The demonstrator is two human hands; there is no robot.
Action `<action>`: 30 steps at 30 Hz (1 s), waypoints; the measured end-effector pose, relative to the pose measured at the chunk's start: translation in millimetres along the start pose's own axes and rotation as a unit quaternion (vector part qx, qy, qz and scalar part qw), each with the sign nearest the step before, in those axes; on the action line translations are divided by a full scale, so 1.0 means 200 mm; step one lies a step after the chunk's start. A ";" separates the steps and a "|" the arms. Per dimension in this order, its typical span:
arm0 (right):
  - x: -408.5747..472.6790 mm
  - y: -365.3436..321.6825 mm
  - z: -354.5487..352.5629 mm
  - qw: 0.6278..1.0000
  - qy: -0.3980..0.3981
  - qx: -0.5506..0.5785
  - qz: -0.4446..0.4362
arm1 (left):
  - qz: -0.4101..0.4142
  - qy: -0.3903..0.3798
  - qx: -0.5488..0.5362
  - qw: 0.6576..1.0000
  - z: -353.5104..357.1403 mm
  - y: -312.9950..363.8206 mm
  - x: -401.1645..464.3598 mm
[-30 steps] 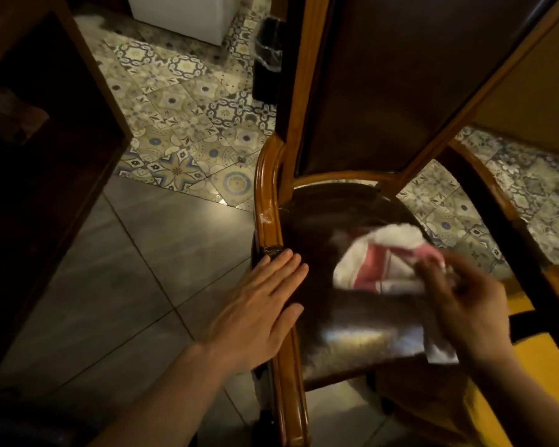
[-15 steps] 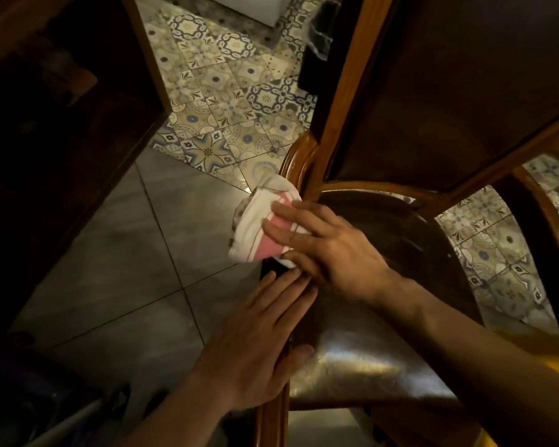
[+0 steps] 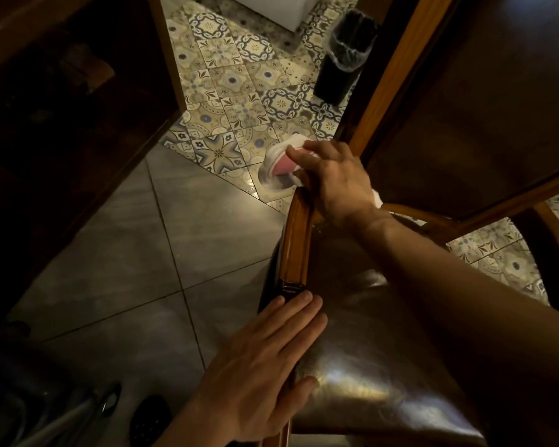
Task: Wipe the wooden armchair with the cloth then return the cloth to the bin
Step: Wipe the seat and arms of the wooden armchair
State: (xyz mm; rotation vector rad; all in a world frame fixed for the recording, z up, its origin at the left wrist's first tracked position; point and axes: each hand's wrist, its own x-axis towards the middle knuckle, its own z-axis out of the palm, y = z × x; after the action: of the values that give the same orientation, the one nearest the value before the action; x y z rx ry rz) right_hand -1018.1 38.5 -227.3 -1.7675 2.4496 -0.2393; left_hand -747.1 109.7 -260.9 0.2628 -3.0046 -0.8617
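Observation:
The wooden armchair fills the right side, with a shiny dark seat, a dark backrest and a curved orange-brown left armrest. My right hand presses a white and pink cloth onto the far end of that armrest, near the backrest post. My left hand lies flat with fingers together on the near part of the same armrest, holding nothing. A black bin with a clear liner stands on the patterned floor beyond the chair.
Dark wooden furniture takes up the left side. Grey floor tiles lie between it and the chair, patterned tiles farther off. A white box stands at the top. Dark objects sit on the floor at bottom left.
My right hand carried the cloth from the seat across to the left armrest and then up along it toward the backrest. My left hand stayed resting on the armrest.

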 end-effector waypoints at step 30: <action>-0.58 -0.22 -0.01 0.968 -0.064 0.237 -0.062 | -0.048 -0.081 -0.052 0.994 -0.10 0.01 -0.01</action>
State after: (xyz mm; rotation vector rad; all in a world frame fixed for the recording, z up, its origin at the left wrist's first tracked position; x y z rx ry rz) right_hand -940.8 135.4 -216.3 -1.6581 1.9797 -0.6407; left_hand -744.3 101.2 -242.5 0.3544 -3.1029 -1.0959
